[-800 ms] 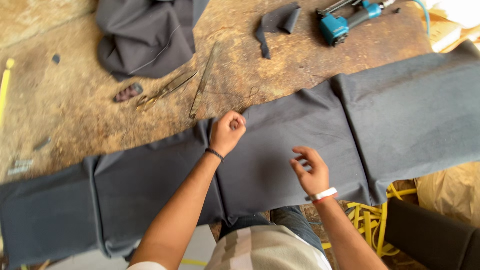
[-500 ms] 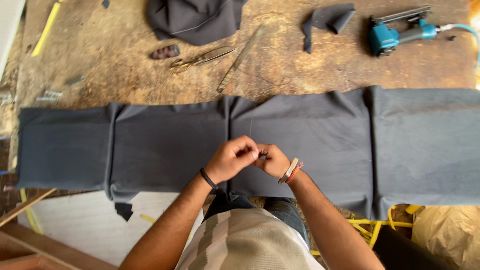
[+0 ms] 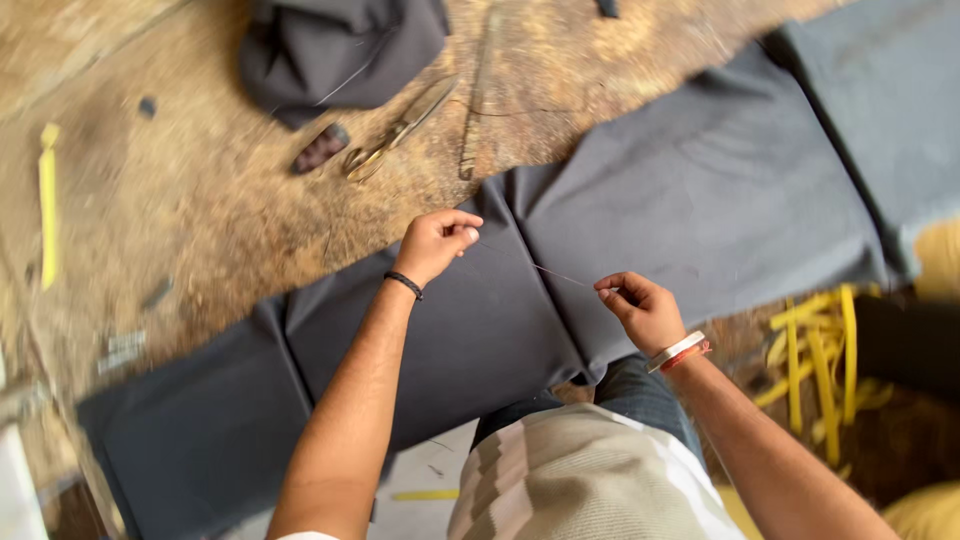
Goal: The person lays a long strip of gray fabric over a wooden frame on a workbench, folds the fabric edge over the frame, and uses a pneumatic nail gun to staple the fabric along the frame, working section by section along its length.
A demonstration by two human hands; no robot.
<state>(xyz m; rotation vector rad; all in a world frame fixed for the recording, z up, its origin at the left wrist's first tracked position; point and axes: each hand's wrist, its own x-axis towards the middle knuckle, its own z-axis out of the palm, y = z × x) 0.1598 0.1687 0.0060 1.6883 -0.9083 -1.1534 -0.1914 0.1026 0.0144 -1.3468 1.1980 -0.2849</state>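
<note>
A long dark grey quilted fabric panel (image 3: 700, 190) lies across a worn wooden table (image 3: 200, 220). My left hand (image 3: 435, 243) is raised above a seam in the panel, fingers pinched on one end of a thin thread (image 3: 545, 268). My right hand (image 3: 640, 310) pinches the other end, so the thread runs taut between both hands above the fabric. A black band sits on my left wrist and a white and red band on my right wrist.
Scissors (image 3: 400, 130) and a small dark object (image 3: 320, 150) lie on the table beyond the panel. A bundle of dark grey fabric (image 3: 340, 50) sits at the back. Yellow strips (image 3: 820, 360) lie at the right, and one yellow strip (image 3: 47, 200) at the left.
My hands were together over the panel's middle; they have drawn apart, stretching the thread between them. The camera view has tilted and moved closer.
</note>
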